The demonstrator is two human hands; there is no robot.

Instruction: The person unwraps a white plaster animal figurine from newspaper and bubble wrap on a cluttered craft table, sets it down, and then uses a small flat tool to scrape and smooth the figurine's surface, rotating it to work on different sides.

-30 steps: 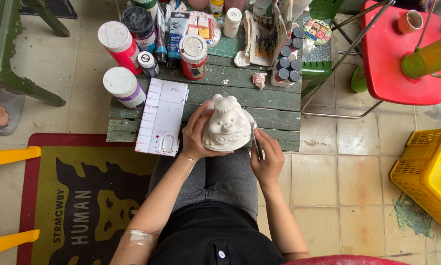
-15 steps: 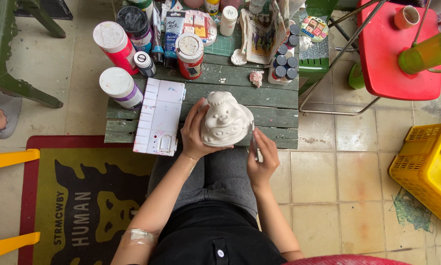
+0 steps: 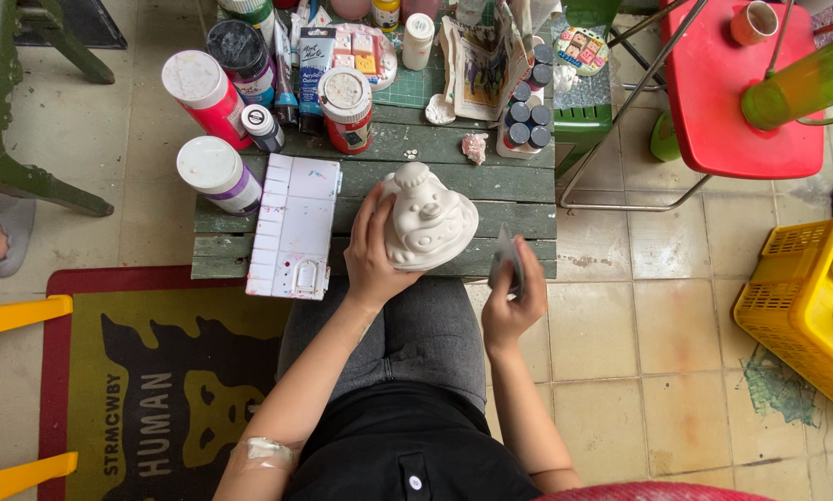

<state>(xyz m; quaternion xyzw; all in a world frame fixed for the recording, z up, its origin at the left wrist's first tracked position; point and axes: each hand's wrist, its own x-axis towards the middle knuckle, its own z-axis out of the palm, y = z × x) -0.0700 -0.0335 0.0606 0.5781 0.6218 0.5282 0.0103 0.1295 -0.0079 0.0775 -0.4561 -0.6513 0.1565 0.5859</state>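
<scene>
- At the centre of the frame, the left hand (image 3: 372, 252) is wrapped around the left side of a white unpainted ceramic figurine (image 3: 428, 220), fingers curled onto it and gripping it.
- That figurine, a rounded creature with a face and a knob on top, sits over the near edge of a low green wooden table (image 3: 491, 190), just above the person's lap.
- Right of the figurine, and apart from it, the right hand (image 3: 511, 299) is raised with its fingers pinched on a small grey sheet (image 3: 506, 262), which looks like sandpaper, though this is hard to tell.
- Left of the figurine, a white paint palette (image 3: 296, 225) with many square wells lies on the table, its lower end overhanging the edge.
- Toward the upper left of the table stand paint jars with white lids: a red one (image 3: 205, 95), a purple-banded one (image 3: 217, 173) and a squat red one (image 3: 345, 107).
- A cluster of small dark-capped paint bottles (image 3: 526, 116) stands at the upper right of the table.
- At the upper right of the frame is a red stool (image 3: 727, 102), and at the right edge a yellow plastic basket (image 3: 801, 301).
- At the lower left, a yellow and red rug (image 3: 129, 390) covers the tiled floor.
</scene>
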